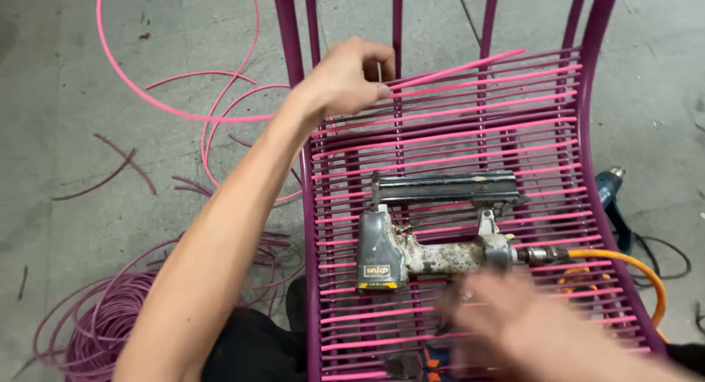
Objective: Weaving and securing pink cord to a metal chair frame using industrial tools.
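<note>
Near the back edge of the woven chair seat (547, 143), a small thin metal pin (380, 72) is pinched upright between the fingertips of the left hand (345, 77), which is closed narrowly around it just above the pink cords (470, 112). Toward the front edge of the seat, the right hand (514, 323) is seen only as a blur, so whether it is spread or closed cannot be told; nothing is clearly held in it. Between the two hands, a worn pneumatic nail gun (429, 231) is laid flat on the cords, and an orange air hose (631, 268) is joined to its right end. Beyond the seat's left edge, loose pink cord (176, 106) and a purple coil (103, 323) are spread on the concrete floor (59, 95).
</note>
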